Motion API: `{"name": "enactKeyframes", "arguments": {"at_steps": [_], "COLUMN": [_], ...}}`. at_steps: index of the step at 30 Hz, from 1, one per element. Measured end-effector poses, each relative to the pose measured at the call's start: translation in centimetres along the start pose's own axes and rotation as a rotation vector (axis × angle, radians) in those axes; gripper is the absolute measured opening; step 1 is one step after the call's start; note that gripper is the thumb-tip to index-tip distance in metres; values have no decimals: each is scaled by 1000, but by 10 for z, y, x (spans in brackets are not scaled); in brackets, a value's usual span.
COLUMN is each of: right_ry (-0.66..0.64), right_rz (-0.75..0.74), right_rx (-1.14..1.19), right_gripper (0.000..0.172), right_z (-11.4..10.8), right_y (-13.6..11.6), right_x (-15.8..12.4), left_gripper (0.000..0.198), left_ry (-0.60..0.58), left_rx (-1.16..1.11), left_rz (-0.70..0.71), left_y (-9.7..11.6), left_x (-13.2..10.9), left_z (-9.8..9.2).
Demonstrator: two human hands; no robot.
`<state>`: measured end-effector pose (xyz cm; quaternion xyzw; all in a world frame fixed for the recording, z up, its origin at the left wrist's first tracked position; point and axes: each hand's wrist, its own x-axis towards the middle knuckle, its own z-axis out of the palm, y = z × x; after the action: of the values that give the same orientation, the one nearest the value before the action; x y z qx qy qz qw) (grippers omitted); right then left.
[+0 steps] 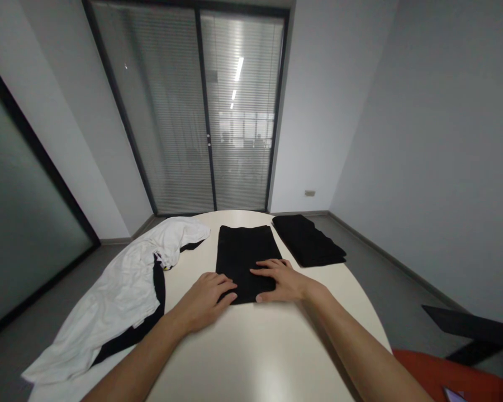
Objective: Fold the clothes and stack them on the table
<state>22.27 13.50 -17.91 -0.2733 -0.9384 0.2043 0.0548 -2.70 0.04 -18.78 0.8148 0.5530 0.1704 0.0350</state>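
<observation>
A folded black garment (243, 248) lies flat in the middle of the cream round table (251, 352). My left hand (205, 298) rests on its near left corner, fingers stretched out and flat. My right hand (280, 279) lies flat on the near right part of the same garment, fingers spread and pointing left. Neither hand grips anything.
A heap of white and black clothing (121, 290) drapes over the table's left side. A stack of folded black garments (308, 240) sits at the far right edge. Glass doors with blinds (201, 111) stand behind. An orange seat (456, 379) shows at the lower right.
</observation>
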Motion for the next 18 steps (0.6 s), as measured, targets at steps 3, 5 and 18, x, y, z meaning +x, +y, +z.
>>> {"name": "enactKeyframes", "arguments": {"at_steps": [3, 5, 18], "right_ry": [-5, 7, -3], "right_rz": [-111, -155, -144], "right_rx": [121, 177, 243], "right_gripper": [58, 46, 42], "right_z": [-8, -9, -1], "right_y": [-6, -7, -5], "right_x": [-1, 0, 5], "left_gripper": [38, 34, 33], "left_ry": [2, 21, 29], "left_rx": [3, 11, -44], "left_rz": [-41, -48, -87], "left_y": [5, 4, 5], "left_x": [3, 3, 2], "left_z": [-7, -5, -3]}}
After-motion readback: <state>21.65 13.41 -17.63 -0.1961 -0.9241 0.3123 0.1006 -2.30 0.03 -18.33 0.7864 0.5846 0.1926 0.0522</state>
